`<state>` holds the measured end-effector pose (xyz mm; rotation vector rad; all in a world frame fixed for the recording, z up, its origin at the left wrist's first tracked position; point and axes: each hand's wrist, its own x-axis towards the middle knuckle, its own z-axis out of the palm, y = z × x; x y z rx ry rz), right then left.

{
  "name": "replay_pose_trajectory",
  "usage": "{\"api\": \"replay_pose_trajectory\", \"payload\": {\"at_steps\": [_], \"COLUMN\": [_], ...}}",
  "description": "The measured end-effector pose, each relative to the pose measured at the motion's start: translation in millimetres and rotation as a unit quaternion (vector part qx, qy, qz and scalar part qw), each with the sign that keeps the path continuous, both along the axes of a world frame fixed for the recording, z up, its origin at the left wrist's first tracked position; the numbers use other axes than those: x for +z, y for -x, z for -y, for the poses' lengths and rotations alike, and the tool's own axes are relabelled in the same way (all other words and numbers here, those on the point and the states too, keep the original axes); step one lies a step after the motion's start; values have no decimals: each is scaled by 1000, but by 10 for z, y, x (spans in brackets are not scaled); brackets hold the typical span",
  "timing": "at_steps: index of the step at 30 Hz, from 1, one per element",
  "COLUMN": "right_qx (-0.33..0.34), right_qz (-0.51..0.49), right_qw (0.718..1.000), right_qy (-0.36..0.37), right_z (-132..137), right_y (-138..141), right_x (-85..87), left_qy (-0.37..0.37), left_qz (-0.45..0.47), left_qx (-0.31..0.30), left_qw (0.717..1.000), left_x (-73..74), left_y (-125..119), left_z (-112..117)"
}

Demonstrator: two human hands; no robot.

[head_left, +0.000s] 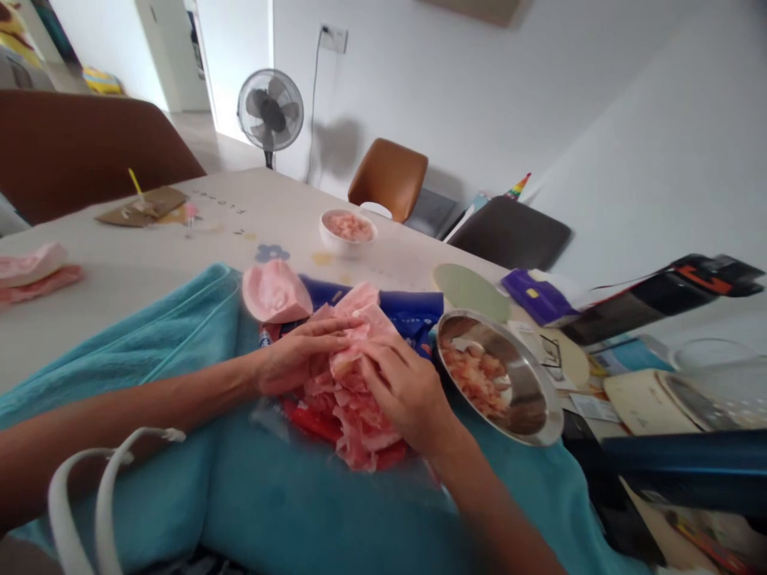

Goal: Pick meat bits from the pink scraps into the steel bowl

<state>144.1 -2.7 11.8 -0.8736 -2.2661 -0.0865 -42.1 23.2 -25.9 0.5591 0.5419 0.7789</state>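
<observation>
My left hand (293, 355) and my right hand (404, 387) meet over a heap of pink peel pieces (359, 419) lying on a plastic bag on a teal towel (197, 447). Both hands pinch a pale pink chunk of fruit flesh (363, 323) between their fingertips, fingers closed on it. A pink cup-shaped rind piece (274, 291) lies just beyond my left hand. A steel bowl (533, 415) with peeled pinkish segments stands right of my right hand.
A white bowl of pink segments (347, 228) stands farther back on the table. Pink cloth-like pieces (33, 271) lie at the left edge. A green disc (470, 291), a purple packet (533, 297), papers and containers crowd the right. Chairs and a fan (271, 110) stand behind.
</observation>
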Motion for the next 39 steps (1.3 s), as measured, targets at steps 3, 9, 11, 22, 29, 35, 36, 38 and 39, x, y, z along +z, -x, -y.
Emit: {"api": "replay_pose_trajectory", "payload": {"at_steps": [3, 9, 11, 22, 29, 35, 36, 38, 39], "right_qx": [-23, -15, -4, 16, -6, -49, -54, -55, -52], "right_qz": [63, 91, 88, -38, -219, -298, -292, -268, -251], "right_qw": [993, 985, 987, 981, 768, 765, 785, 823, 839], "right_qy": [-97, -144, -135, 189, 602, 569, 544, 498, 480], "right_z": [18, 7, 8, 30, 21, 2, 5, 19, 29], "right_y": [22, 36, 23, 46, 69, 68, 61, 40, 27], "right_x": [-64, -130, -123, -10, 32, 46, 67, 117, 143], "left_qy": [5, 15, 24, 0, -83, -66, -58, -45, -41], "left_qz": [-2, 34, 43, -13, -75, -114, -116, -109, -103], "left_qx": [-9, -41, -57, -115, -226, -192, -177, -157, -153], "left_qw": [1000, 998, 997, 993, 968, 973, 976, 981, 982], "left_x": [9, 1, 4, 35, 98, 98, 95, 87, 84], "left_y": [-2, 6, 12, 78, 139, 146, 149, 159, 164], "left_z": [0, -10, -11, -42, -63, -67, -71, -83, -89]}}
